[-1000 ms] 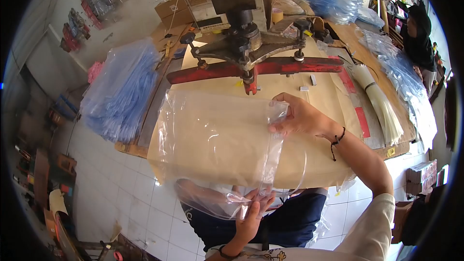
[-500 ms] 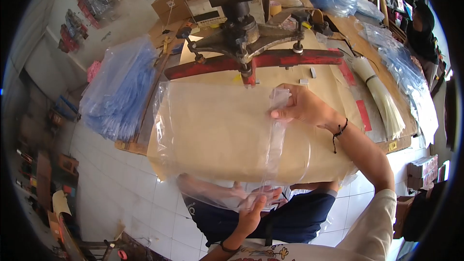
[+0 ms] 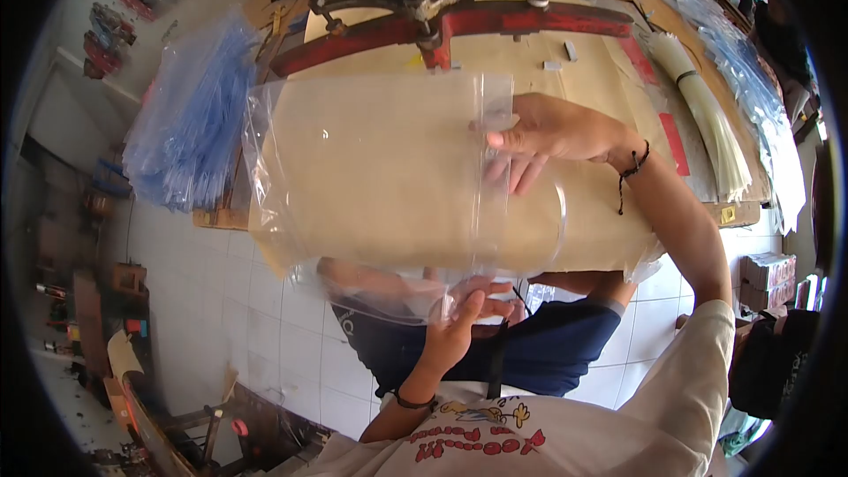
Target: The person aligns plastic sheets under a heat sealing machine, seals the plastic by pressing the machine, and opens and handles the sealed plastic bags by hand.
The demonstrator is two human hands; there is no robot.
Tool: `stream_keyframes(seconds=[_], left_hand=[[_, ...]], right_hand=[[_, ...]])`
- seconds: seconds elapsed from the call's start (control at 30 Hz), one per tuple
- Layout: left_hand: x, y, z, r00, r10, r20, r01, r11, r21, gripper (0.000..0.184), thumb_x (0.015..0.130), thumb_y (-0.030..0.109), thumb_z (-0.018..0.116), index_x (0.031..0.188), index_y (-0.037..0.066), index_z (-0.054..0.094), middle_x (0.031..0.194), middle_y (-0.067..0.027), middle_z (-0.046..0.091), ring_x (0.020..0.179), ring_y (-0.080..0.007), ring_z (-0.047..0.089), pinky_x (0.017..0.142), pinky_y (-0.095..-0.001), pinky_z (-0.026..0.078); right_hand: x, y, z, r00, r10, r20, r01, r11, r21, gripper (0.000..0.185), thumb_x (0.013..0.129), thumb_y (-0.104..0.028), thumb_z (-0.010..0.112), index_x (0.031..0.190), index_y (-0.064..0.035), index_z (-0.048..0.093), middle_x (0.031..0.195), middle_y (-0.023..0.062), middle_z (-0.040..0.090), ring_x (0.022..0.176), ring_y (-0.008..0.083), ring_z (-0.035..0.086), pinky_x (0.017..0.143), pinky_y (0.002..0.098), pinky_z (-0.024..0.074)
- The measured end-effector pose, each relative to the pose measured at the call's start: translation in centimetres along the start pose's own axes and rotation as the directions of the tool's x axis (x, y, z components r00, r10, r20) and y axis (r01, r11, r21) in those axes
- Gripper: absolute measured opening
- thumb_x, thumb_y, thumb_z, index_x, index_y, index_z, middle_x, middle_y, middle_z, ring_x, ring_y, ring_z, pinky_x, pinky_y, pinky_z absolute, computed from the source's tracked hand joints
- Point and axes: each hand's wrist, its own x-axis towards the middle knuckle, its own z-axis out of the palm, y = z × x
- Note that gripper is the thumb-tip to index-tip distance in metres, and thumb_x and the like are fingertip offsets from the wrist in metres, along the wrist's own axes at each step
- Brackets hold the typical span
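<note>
A large clear plastic sheet (image 3: 380, 159), with a folded strip down its right side, is stretched over the brown paper (image 3: 601, 221) on the table. My right hand (image 3: 556, 132) grips the strip's far part, thumb on top and fingers showing through the plastic beneath. At the sheet's near corner, below the table edge, my left hand (image 3: 455, 322) pinches the plastic with its thumb up. Just beyond the sheet's far edge is the red bar (image 3: 530, 19) of a press. A curved, clear plastic edge (image 3: 561, 221) lies right of the strip.
On the left lies a pile of bluish plastic sheets (image 3: 190, 124). A bundle of whitish strips (image 3: 707, 115), tied with a dark band, is at the right, with more plastic (image 3: 742, 71) past it. Small metal blocks (image 3: 552, 65) sit near the bar. A person (image 3: 782, 44) shows at far right.
The view has tipped downward, so the table and press sit higher in it. My right hand's fingers now extend under the strip. Both hands still hold the plastic sheet.
</note>
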Motion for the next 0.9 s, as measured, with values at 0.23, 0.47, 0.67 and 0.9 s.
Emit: stream_keyframes(seconds=[0.23,0.47,0.67,0.9], left_hand=[[-0.2,0.0,-0.2,0.999,0.029,0.040,-0.028,1.000,-0.007,0.036,0.107,0.013,0.050,0.137,-0.007,0.047,0.126,-0.0226,0.065,0.106,-0.0284,0.070,0.094,-0.0387,0.057],[-0.8,1.8,-2.2,0.762,-0.357,0.540,0.143,0.906,0.398,0.048,0.104,0.027,0.059,0.139,-0.005,0.053,0.135,-0.0174,0.063,0.124,-0.0267,0.062,0.104,-0.0373,0.050],[-1.3,15.3,-1.9,0.771,0.076,0.632,-0.541,0.602,0.587,0.035,0.088,0.014,0.076,0.120,0.002,0.070,0.136,-0.0174,0.062,0.133,-0.0363,0.054,0.114,-0.0479,0.041],[6.4,15.7,-7.9,0.811,0.554,0.187,-0.049,-0.256,0.966,0.051,0.094,0.031,0.067,0.140,0.012,0.058,0.156,-0.0249,0.038,0.145,-0.0461,0.032,0.118,-0.0629,0.020]], right_hand=[[0.4,0.1,-0.3,0.986,-0.154,-0.056,0.140,0.969,-0.204,0.052,0.097,-0.020,0.070,0.136,0.0080,0.051,0.101,0.0163,0.072,0.084,0.0228,0.073,0.079,0.0346,0.0621],[1.1,1.5,-0.8,0.976,-0.203,-0.078,0.179,0.954,-0.239,0.051,0.098,-0.015,0.069,0.142,0.0010,0.048,0.098,0.0102,0.071,0.084,0.0159,0.070,0.071,0.0293,0.0598],[0.8,0.2,0.1,0.950,-0.110,-0.293,-0.026,0.905,-0.424,0.068,0.099,-0.009,0.063,0.156,-0.0042,0.024,0.089,0.0097,0.068,0.069,0.0138,0.065,0.058,0.0277,0.0542],[0.6,0.3,-0.6,0.954,-0.141,-0.264,0.023,0.913,-0.407,0.074,0.101,-0.006,0.060,0.160,-0.0097,0.015,0.084,0.0078,0.066,0.065,0.0114,0.060,0.054,0.0264,0.0508]])
